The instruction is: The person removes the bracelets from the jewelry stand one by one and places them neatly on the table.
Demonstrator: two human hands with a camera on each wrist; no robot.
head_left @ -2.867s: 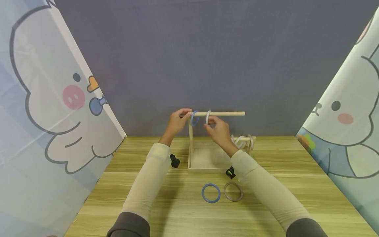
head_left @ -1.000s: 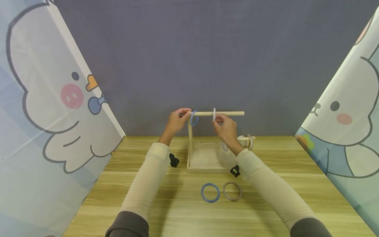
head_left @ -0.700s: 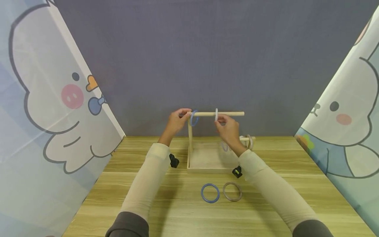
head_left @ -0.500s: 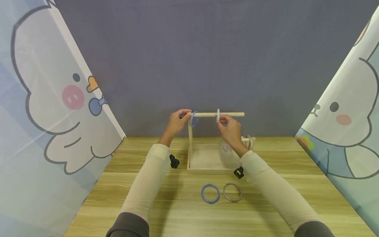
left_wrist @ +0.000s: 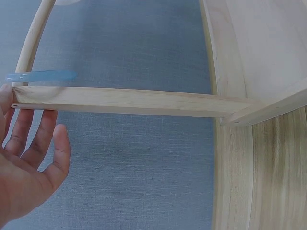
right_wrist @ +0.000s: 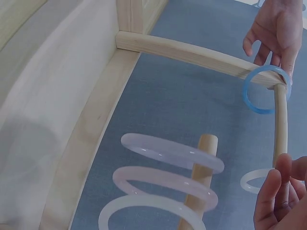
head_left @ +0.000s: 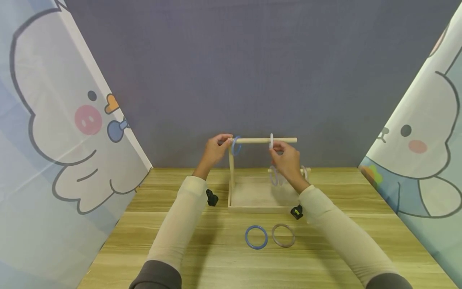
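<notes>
My left hand grips the top of the upright post of a wooden bangle stand, where the upper rod begins. Beside those fingers a blue bangle hangs round that rod. Farther right, my right hand pinches the lower part of a white bangle, which encircles the same rod. In the right wrist view this white bangle is partly hidden by the fingertips.
A lower rod carries a lilac bangle, a pink bangle and more. Another blue bangle and a brownish bangle lie on the table. Black wrist devices hang under both forearms. A grey backdrop stands behind.
My right hand has slid the white bangle rightward along the upper rod, toward its free end. The left hand and the hanging blue bangle stay about where they were.
</notes>
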